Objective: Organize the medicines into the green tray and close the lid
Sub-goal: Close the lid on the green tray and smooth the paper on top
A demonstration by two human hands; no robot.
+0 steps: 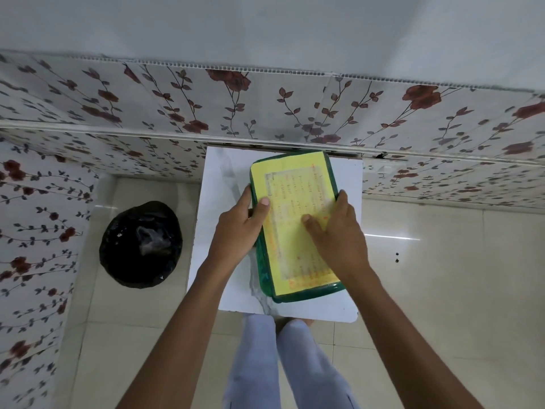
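The green tray [265, 278] lies lengthwise on a small white table [212, 208]. Its lid [295, 184] is down on top and carries a yellow printed label. My left hand [239, 228] grips the tray's left edge, thumb resting on the lid. My right hand [336, 231] lies over the right side of the lid, thumb pressed flat on the label and fingers around the right edge. No medicines are visible; the tray's inside is hidden under the lid.
A bin lined with a black bag [141, 245] stands on the tiled floor left of the table. A floral-papered wall [265, 107] runs right behind the table. My legs [283, 364] are below the table's near edge.
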